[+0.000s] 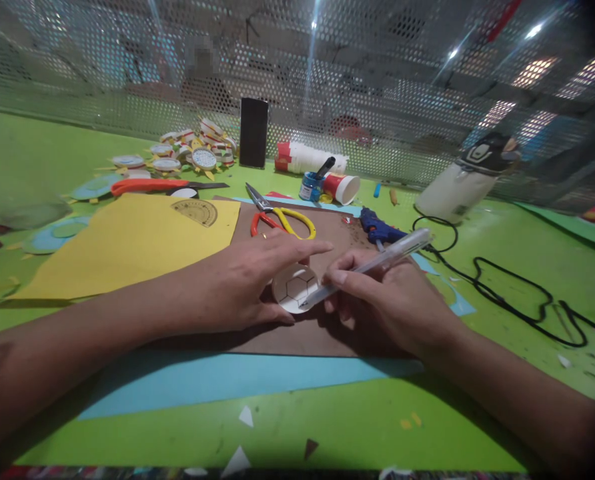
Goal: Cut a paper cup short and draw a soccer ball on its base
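Note:
My left hand (252, 277) grips a small white disc (293, 287) between thumb and fingers, with the index finger stretched out above it. Dark straight lines forming a hexagon-like pattern are drawn on the disc's face. In my right hand (377, 290) is a pale, translucent pen (395, 250), its tip resting at the disc's lower right edge. Both hands are over a brown board (297, 339). Just beyond my left hand lie scissors (282, 217) with one red and one yellow handle. A blue glue gun (380, 228) lies beyond my right hand.
Yellow paper (142, 247) bears a protractor (195, 212). Behind are an orange-handled knife (150, 185), a pile of small round crafts (192, 152), a black phone (253, 133), paper cups (307, 158) and a blue jar (310, 187). A black cable (522, 320) and bottle (457, 183) stand right.

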`<state>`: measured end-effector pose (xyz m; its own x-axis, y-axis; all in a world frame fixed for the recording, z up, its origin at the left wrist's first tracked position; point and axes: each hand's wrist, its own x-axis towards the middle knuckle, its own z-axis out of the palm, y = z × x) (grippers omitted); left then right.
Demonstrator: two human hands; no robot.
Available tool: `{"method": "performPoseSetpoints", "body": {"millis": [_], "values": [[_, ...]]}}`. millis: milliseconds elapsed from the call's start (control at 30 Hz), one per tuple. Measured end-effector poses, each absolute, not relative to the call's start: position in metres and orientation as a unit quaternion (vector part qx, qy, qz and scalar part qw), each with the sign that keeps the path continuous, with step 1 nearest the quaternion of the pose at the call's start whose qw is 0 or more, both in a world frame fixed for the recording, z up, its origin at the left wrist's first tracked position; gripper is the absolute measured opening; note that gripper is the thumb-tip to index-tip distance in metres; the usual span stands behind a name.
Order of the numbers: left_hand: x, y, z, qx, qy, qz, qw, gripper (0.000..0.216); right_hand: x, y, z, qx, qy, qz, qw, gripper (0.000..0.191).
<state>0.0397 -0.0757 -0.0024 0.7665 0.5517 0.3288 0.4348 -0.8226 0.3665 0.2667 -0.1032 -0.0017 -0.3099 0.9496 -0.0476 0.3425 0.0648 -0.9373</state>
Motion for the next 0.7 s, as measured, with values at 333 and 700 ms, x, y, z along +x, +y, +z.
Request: {"method": "performPoseSetpoints", "body": {"millis": [333, 700], "values": [[0.0387, -0.0751, -0.0046, 0.929, 0.271, 0.217, 0.124, 0.079, 0.2653, -0.1049, 0.0025, -0.510, -0.681, 0.437, 0.291, 0.024], [0.0392, -0.0766, -0.0042, 0.931, 0.271, 0.214, 0.120, 0.073, 0.2635, -0.1046, 0.0028, -0.501, -0.677, 0.450, 0.296, 0.023]]}}
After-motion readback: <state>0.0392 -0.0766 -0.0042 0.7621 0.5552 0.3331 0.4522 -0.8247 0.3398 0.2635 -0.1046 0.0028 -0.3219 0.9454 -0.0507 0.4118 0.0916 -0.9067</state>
